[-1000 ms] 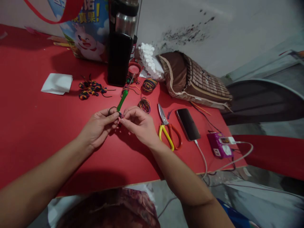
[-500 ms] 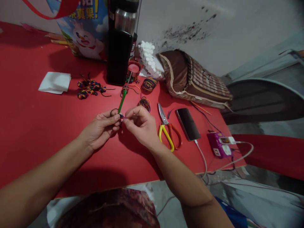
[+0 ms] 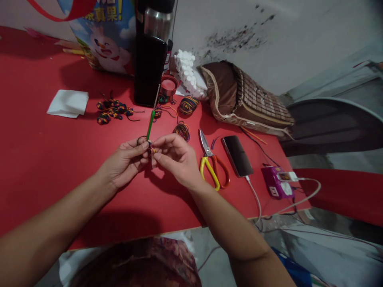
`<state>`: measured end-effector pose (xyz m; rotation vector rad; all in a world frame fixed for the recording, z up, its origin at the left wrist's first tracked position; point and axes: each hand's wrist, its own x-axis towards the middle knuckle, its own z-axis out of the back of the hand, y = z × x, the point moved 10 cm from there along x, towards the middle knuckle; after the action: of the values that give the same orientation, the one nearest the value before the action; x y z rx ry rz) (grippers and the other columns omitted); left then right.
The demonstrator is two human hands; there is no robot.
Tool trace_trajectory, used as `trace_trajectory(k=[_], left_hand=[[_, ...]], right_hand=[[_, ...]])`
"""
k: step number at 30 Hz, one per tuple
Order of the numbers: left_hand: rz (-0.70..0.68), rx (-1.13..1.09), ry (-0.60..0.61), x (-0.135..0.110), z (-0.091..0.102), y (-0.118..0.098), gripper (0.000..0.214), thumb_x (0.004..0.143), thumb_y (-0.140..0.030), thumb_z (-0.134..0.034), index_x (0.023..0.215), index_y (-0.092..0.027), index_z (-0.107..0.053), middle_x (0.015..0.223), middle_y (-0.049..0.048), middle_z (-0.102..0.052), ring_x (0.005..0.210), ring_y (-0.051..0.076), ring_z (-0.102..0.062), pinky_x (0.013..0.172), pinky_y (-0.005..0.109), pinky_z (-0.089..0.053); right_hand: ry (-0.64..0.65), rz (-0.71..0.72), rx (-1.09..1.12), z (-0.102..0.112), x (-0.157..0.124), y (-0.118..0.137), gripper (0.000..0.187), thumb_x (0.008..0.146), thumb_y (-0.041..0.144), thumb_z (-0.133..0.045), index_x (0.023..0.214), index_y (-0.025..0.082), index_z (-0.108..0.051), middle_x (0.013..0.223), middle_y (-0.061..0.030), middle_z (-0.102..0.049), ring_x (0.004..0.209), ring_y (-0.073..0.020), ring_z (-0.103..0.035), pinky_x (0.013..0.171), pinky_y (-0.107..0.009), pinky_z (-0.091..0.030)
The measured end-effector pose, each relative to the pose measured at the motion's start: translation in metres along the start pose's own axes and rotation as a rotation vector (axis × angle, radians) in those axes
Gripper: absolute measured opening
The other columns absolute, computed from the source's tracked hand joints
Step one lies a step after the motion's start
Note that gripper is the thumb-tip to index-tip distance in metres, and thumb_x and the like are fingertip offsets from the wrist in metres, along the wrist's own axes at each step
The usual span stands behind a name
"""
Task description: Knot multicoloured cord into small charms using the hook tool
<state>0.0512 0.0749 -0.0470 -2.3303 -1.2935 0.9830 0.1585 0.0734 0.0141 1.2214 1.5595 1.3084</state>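
Observation:
Over the red table, my left hand (image 3: 127,161) is closed, thumb against fingers, on a small piece of multicoloured yarn work (image 3: 151,149). A green-handled crochet hook (image 3: 151,125) stands up at that thumb, its thin metal end pointing away from me. Opposite, my right hand (image 3: 177,159) pinches the near side of the same yarn work; the fingers hide part of it. A dark loop of yarn arches above the left fingertips. Beyond the hands lie a loose yarn coil (image 3: 181,130) and a wound yarn ball (image 3: 189,105). Knotted yarn pieces (image 3: 112,110) rest farther left.
Scissors (image 3: 207,149) with yellow and orange handles lie right of my right hand, beside a charging phone (image 3: 237,155). A purple box (image 3: 277,181) sits near the right edge. At the back stand a black phone (image 3: 150,71), a bottle (image 3: 157,24), a printed bag (image 3: 104,40) and a brown cushion (image 3: 245,93).
The crochet hook has shifted slightly left and stands more upright. My right fingers have come closer to the left ones, and the yarn between them now hangs lower.

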Motion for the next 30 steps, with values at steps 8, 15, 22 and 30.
trace_trajectory(k=[8, 15, 22, 30], left_hand=[[-0.011, 0.001, 0.012, 0.002, 0.001, 0.000, 0.027, 0.067, -0.013, -0.096, 0.077, -0.012, -0.071, 0.075, 0.0040, -0.071, 0.061, 0.010, -0.064, 0.058, 0.018, -0.057], [-0.008, -0.002, 0.016, 0.001, 0.001, 0.000, 0.028, 0.066, -0.014, -0.098, 0.075, -0.010, -0.072, 0.069, 0.0022, -0.068, 0.059, 0.009, -0.062, 0.058, 0.017, -0.058], [-0.002, -0.045, 0.040, 0.001, -0.001, 0.000, 0.026, 0.067, -0.012, -0.097, 0.076, -0.009, -0.073, 0.070, 0.0020, -0.069, 0.057, 0.006, -0.060, 0.056, 0.014, -0.056], [-0.003, -0.045, 0.039, 0.000, 0.000, -0.001, 0.031, 0.064, -0.014, -0.100, 0.079, -0.008, -0.074, 0.069, 0.0017, -0.068, 0.057, 0.006, -0.060, 0.056, 0.013, -0.056]], right_hand=[[0.020, 0.023, -0.001, -0.002, 0.000, 0.000, 0.023, 0.088, 0.031, -0.081, 0.102, 0.024, -0.064, 0.083, 0.0015, -0.070, 0.072, -0.0130, -0.071, 0.073, -0.030, -0.062], [0.032, 0.064, 0.047, 0.001, 0.001, -0.004, 0.021, 0.090, 0.031, -0.078, 0.105, 0.023, -0.065, 0.083, 0.0026, -0.069, 0.071, -0.0114, -0.069, 0.072, -0.028, -0.060], [0.009, 0.019, 0.205, 0.005, 0.006, -0.014, 0.019, 0.089, 0.028, -0.080, 0.100, 0.021, -0.067, 0.073, 0.0047, -0.070, 0.063, -0.0089, -0.066, 0.064, -0.023, -0.054], [-0.036, -0.037, 0.285, 0.007, 0.009, -0.018, 0.012, 0.085, 0.023, -0.079, 0.091, 0.020, -0.069, 0.069, 0.0044, -0.071, 0.059, -0.0083, -0.065, 0.061, -0.022, -0.052]])
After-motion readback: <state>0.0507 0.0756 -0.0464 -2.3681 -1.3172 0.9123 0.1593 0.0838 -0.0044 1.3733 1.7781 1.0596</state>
